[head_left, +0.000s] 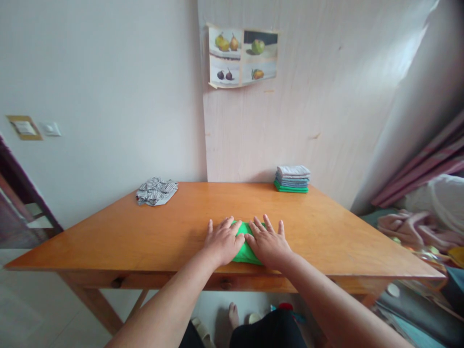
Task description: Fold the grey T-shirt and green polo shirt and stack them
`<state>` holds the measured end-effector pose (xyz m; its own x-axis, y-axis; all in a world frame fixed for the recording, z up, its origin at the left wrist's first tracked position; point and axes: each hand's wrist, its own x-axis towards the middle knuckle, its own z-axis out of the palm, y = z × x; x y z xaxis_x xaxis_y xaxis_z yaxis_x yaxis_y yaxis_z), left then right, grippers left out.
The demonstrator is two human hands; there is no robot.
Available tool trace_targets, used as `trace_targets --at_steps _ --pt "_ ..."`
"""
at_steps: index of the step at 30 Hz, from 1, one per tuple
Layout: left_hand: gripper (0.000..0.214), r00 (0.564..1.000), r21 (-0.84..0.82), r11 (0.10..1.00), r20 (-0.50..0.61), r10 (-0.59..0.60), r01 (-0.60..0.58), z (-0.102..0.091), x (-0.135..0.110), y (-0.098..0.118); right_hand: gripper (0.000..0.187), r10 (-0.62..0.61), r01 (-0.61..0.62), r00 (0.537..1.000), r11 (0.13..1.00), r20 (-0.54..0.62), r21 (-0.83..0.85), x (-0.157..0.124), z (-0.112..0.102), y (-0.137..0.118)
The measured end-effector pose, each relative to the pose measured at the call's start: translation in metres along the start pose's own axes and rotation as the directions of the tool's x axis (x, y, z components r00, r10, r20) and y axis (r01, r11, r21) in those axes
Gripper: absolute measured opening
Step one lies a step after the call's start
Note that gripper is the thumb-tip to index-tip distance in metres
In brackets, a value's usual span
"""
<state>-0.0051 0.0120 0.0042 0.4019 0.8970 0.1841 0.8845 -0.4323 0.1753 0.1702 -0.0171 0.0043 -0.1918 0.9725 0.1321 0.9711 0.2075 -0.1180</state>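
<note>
A bright green folded cloth (247, 252) lies flat near the front edge of the wooden table (174, 237). My left hand (223, 240) rests palm down over its left side, fingers spread. On its right side my right hand (268, 242) lies palm down too, with the fingers apart. Both thumbs nearly meet over the middle of the cloth. Much of the cloth is hidden beneath my hands, so its exact kind cannot be told.
A neat stack of folded cloths (292, 180), white, blue-grey and green, sits at the back right. A crumpled striped cloth (155, 191) lies at the back left. Behind the table rises a wall with a fruit picture (242, 58). Piled fabric (416, 229) stands off to the right.
</note>
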Motion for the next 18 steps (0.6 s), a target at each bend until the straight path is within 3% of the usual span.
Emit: trace_targets --at_steps 12,15,18 --pt "0.056 0.997 -0.11 0.993 -0.078 0.024 -0.032 0.009 -0.003 -0.007 0.067 0.048 -0.046 0.998 0.998 -0.043 0.045 -0.002 0.004 0.002" --pt "0.059 0.994 -0.236 0.971 -0.108 0.024 -0.049 0.013 -0.002 -0.012 0.069 0.047 -0.041 0.998 0.991 -0.05 0.125 -0.003 0.007 0.009" --pt "0.063 0.982 -0.496 0.867 -0.181 -0.046 -0.05 0.016 -0.002 -0.024 0.071 0.074 -0.052 0.995 0.949 -0.061 0.31 -0.006 0.014 0.027"
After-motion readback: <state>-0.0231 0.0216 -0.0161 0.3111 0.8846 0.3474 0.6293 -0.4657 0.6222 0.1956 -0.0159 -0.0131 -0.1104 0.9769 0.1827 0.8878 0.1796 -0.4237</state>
